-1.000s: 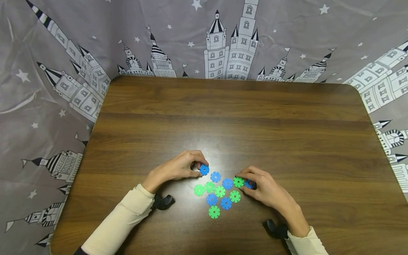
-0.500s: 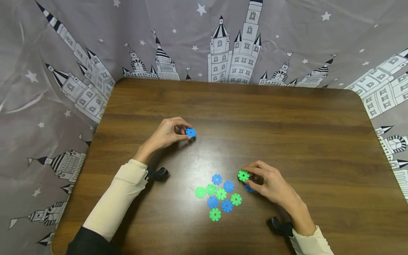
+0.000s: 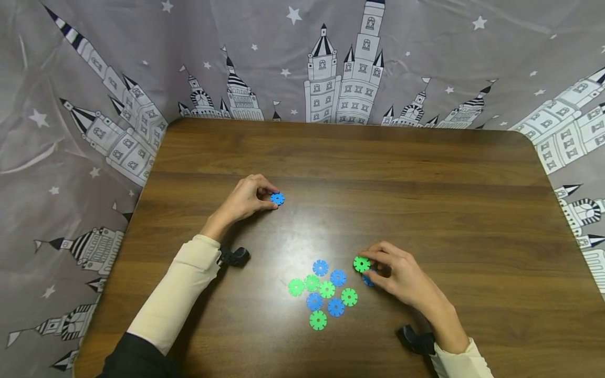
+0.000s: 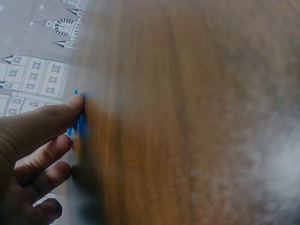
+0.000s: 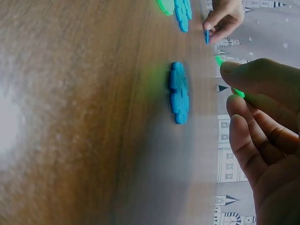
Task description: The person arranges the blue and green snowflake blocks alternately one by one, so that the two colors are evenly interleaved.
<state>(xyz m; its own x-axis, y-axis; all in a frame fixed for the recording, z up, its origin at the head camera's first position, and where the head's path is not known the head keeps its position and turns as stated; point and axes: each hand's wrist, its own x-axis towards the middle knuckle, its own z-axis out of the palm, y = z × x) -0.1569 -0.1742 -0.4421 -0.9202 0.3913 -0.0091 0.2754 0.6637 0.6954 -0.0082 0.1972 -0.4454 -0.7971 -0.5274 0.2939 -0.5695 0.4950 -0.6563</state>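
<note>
In the head view my left hand (image 3: 243, 199) pinches a blue notched plastic disc (image 3: 278, 198) by its edge, with thumb and fingertips. The left wrist view catches that disc edge-on, low over the wood. My right hand (image 3: 397, 273) holds a green notched disc (image 3: 362, 264) between thumb and fingers. Partly covered by this hand, another blue disc (image 5: 179, 93) lies flat on the table. Left of the right hand, several loose discs lie in a group, among them a blue one (image 3: 336, 307) and a green one (image 3: 318, 320).
A brown wooden table (image 3: 425, 189) with rounded far corners carries everything. Behind and beside it hangs a grey cloth (image 3: 264, 31) printed with castles and stars. A black wrist camera (image 3: 416, 340) sits on the right wrist, and another (image 3: 236, 257) on the left.
My left hand has carried the blue disc away from the group, forward and left, then nearly stopped. My right hand has shifted only slightly with its green disc. The group lies as before.
</note>
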